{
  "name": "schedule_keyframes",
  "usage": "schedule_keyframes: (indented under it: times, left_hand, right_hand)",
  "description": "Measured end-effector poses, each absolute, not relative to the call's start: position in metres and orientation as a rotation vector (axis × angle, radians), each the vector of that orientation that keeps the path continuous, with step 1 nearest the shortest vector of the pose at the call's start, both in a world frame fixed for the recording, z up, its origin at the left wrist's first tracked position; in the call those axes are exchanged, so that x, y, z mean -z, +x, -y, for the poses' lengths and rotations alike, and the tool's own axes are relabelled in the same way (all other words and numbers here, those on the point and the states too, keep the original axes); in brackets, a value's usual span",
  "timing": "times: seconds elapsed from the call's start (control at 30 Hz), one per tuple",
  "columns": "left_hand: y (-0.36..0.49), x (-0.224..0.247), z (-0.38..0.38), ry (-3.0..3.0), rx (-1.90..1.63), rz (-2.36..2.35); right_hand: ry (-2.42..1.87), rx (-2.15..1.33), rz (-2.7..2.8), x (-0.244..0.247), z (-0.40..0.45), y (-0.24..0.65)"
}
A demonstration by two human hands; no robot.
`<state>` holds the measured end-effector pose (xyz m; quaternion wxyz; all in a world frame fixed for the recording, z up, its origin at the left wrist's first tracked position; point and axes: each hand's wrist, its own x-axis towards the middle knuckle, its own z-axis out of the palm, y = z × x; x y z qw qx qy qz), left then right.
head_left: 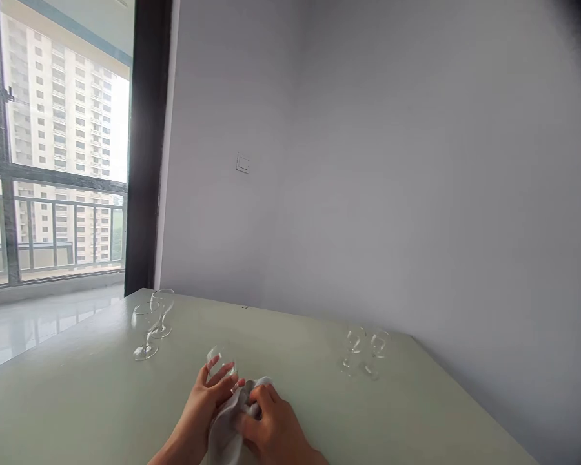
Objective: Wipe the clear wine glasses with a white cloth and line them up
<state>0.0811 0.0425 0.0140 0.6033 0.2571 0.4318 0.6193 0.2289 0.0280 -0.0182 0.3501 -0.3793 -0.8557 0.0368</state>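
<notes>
Near the front of the pale green table [290,349], my left hand [208,395] is wrapped round the bowl of a clear stemmed glass [221,361], which is tilted with its rim pointing up and to the left. My right hand [274,420] grips a light grey cloth [226,434] and presses it around the foot end of that glass. The cloth hangs down between my two wrists and hides the glass's base and most of its stem.
Two stemmed glasses, one in front [146,329] and one behind [163,313], stand at the table's back left. Two more [352,349] [375,354] stand right of centre. Behind are grey walls; a window lies left.
</notes>
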Motion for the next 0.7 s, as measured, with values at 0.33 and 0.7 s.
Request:
schedule_keyframes:
  times: [0.33, 0.7]
  left_hand:
    - [0.081, -0.026, -0.033, 0.503, -1.422, -0.687]
    - [0.084, -0.037, -0.019, 0.935, -1.664, -0.874]
  right_hand:
    - [-0.632, -1.361, 1.259, -0.011, -0.022, 0.224]
    - [-0.837, -1.724, 0.819, 0.003, -0.005, 0.186]
